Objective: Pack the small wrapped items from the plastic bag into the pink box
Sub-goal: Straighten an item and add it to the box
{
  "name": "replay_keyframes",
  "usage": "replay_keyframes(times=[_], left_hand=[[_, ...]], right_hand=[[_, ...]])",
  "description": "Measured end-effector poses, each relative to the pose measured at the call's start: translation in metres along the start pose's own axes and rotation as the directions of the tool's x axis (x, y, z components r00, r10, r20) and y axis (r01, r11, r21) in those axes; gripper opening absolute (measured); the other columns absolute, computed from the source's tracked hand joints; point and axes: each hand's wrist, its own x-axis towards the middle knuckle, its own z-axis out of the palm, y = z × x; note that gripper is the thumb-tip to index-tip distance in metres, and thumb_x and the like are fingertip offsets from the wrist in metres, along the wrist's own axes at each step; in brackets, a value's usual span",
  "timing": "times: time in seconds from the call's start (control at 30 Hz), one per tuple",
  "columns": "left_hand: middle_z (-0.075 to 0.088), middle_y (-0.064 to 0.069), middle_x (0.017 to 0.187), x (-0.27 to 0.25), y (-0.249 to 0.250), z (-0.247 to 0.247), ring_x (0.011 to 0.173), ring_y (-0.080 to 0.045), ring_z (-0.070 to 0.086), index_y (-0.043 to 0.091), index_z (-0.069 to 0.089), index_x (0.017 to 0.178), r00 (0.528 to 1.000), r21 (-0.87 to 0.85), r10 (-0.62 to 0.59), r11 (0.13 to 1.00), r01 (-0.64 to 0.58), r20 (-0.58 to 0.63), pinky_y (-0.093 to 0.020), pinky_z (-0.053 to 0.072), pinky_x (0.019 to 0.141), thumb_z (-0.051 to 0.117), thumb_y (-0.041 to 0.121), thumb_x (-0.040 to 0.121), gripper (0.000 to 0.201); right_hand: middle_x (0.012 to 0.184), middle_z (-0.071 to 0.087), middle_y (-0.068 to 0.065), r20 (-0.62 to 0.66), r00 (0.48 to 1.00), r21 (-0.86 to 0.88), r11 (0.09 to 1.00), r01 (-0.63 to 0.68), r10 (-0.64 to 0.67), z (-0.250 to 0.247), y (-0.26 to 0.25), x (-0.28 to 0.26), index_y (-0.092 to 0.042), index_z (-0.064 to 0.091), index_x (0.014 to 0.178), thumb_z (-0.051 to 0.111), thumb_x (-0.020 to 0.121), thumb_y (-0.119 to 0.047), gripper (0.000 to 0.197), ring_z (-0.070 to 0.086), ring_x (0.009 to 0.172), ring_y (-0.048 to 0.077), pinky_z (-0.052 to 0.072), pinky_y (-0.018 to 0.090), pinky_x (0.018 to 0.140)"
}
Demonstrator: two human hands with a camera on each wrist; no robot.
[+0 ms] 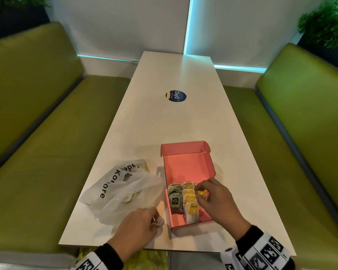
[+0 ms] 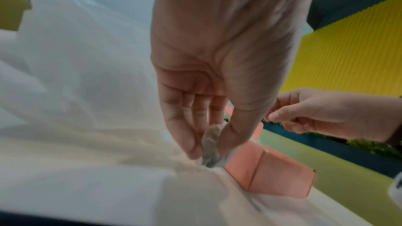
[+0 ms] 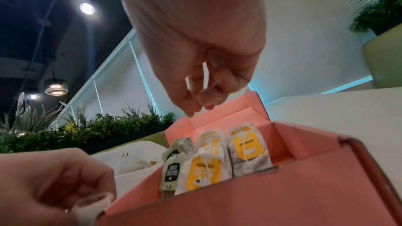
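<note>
The pink box (image 1: 187, 166) stands open on the white table, its lid tipped back. Green-labelled wrapped items (image 1: 174, 197) fill its left row, yellow-labelled ones (image 1: 190, 201) the middle row, and a single yellow one (image 3: 248, 149) stands at the right. My right hand (image 3: 199, 109) hovers just above that right row, fingers loosely curled and holding nothing. The translucent plastic bag (image 1: 121, 191) lies left of the box with a few items showing through. My left hand (image 2: 208, 154) pinches a crumpled bit of the bag's edge (image 2: 210, 143) beside the box's near left corner (image 2: 272, 174).
The long white table (image 1: 174, 123) carries a round dark sticker (image 1: 176, 96) further back. Green padded benches run along both sides (image 1: 47, 143) (image 1: 281, 143). The table's near edge (image 1: 164, 248) lies just below my wrists.
</note>
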Motion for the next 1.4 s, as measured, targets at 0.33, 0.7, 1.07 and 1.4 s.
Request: replay_keyframes(times=[0.33, 0.7, 1.07, 1.4], left_hand=[[0.064, 0.002, 0.068, -0.010, 0.002, -0.021, 0.062, -0.021, 0.053, 0.051, 0.040, 0.119, 0.947, -0.481, 0.215, 0.821, -0.308, -0.238, -0.029, 0.044, 0.058, 0.062, 0.019, 0.087, 0.050], [0.063, 0.019, 0.066, -0.007, 0.012, -0.025, 0.062, -0.003, 0.052, 0.045, 0.042, 0.124, 0.943, -0.532, 0.284, 0.778, -0.333, -0.173, -0.014, 0.044, 0.063, 0.070, 0.014, 0.081, 0.060], [0.064, 0.001, 0.060, 0.000, 0.013, -0.022, 0.060, -0.012, 0.054, 0.023, 0.064, 0.101, 0.988, -0.759, 0.081, 0.633, -0.152, -0.130, -0.025, 0.044, 0.062, 0.077, 0.006, 0.074, 0.034], [0.070, -0.011, 0.069, -0.004, 0.012, -0.026, 0.057, -0.014, 0.050, 0.021, 0.047, 0.096, 0.992, -0.750, 0.101, 0.650, -0.122, -0.073, -0.022, 0.042, 0.057, 0.079, 0.013, 0.065, 0.045]], right_hand=[[0.100, 0.056, -0.016, 0.302, 0.931, 0.391, 0.917, 0.076, -0.206, 0.014, -0.031, -0.015, -0.025, 0.055, 0.123, 0.076, 0.076, -0.024, 0.051, 0.051, 0.063, -0.002, 0.037, 0.006, 0.061], [0.072, 0.058, -0.012, 0.346, 0.922, 0.482, 0.876, -0.014, -0.176, 0.011, -0.032, -0.008, -0.031, 0.058, 0.077, 0.075, 0.075, -0.013, 0.025, 0.050, 0.059, -0.005, 0.039, 0.011, 0.060], [0.064, 0.049, -0.011, 0.221, 0.973, 0.566, 0.821, -0.072, -0.067, 0.009, -0.037, -0.009, -0.028, 0.056, 0.084, 0.079, 0.069, -0.011, 0.032, 0.040, 0.053, 0.001, 0.036, 0.017, 0.053], [0.072, 0.054, 0.001, 0.390, 0.911, 0.591, 0.796, -0.134, -0.136, 0.003, -0.037, -0.004, -0.024, 0.067, 0.090, 0.067, 0.084, -0.011, 0.014, 0.049, 0.065, 0.009, 0.041, 0.017, 0.061]])
